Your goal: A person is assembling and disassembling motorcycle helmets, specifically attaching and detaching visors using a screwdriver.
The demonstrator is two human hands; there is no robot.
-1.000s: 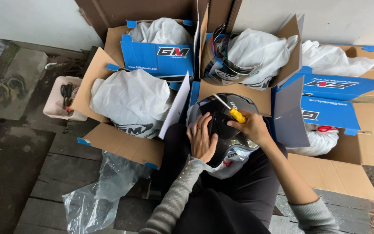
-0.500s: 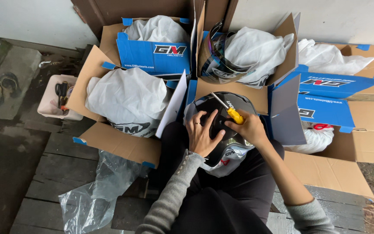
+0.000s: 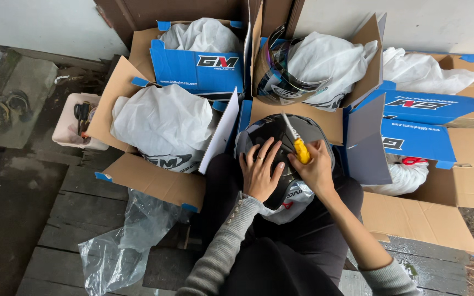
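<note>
The helmet [image 3: 281, 137] was dark and glossy, resting on the person's lap among open boxes, its rounded shell turned up; a white bag lay partly under it; the screwdriver [image 3: 297, 143] had a yellow handle and a thin metal shaft, tilted, tip pointing up-left, lying across the shell's top.

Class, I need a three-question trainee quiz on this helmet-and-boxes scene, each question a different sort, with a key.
1. True or false: the right hand grips a yellow-handled screwdriver.
2. The left hand rests flat on: A) the dark helmet B) the clear plastic bag C) a cardboard box?
3. What colour is the cloth wrapped round the boxed items?

Key: 1 true; 2 A; 3 white.
</note>
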